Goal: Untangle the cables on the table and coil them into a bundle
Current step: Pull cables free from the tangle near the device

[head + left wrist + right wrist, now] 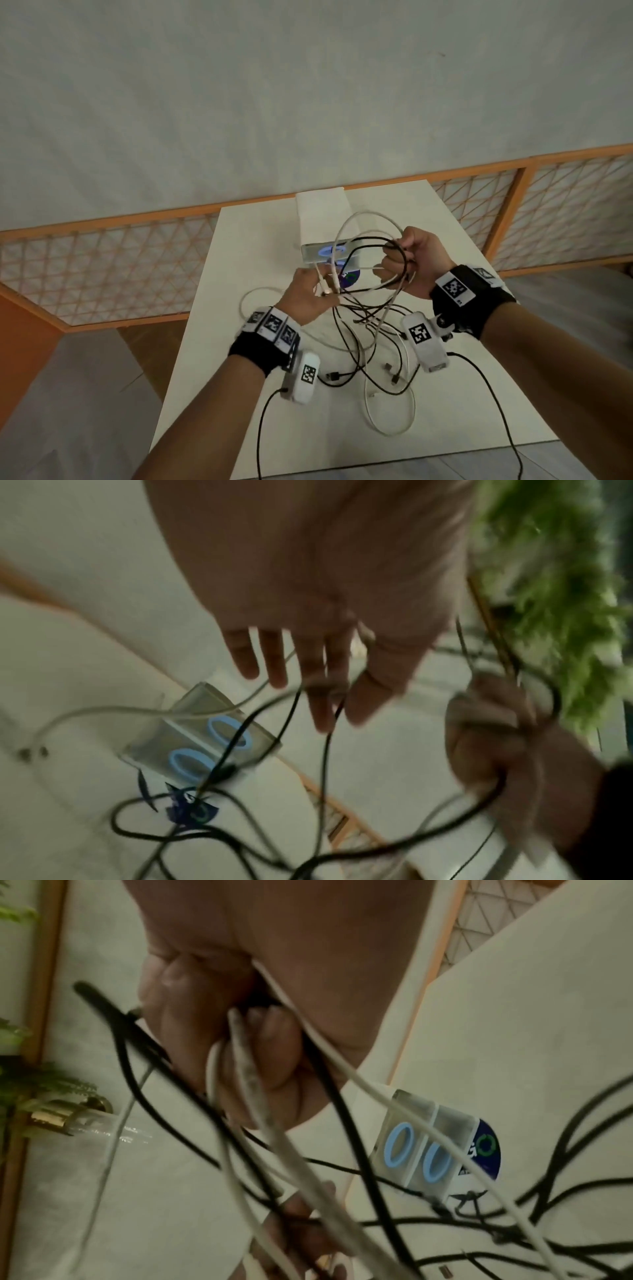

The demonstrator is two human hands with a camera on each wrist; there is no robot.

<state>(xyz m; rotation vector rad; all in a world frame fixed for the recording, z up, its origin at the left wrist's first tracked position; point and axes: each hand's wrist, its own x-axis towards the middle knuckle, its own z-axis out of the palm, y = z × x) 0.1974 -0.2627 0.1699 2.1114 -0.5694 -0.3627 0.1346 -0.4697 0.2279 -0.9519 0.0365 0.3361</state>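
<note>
While our right hand [416, 262] clenches the cables [371, 317] at centre frame, our spread-fingered left hand [305, 294] should comb loops apart gently.

Bench [246, 246]: bare strips along left edge and at far right corner, passable.
Centre: cable tangle [363, 318] sprawled on surface; loops strung in air between left hand [305, 298] and right hand [418, 260].
Far centre: white box [322, 219], loops crossing before it.
Beyond far edge: lattice fence [102, 267].
</note>
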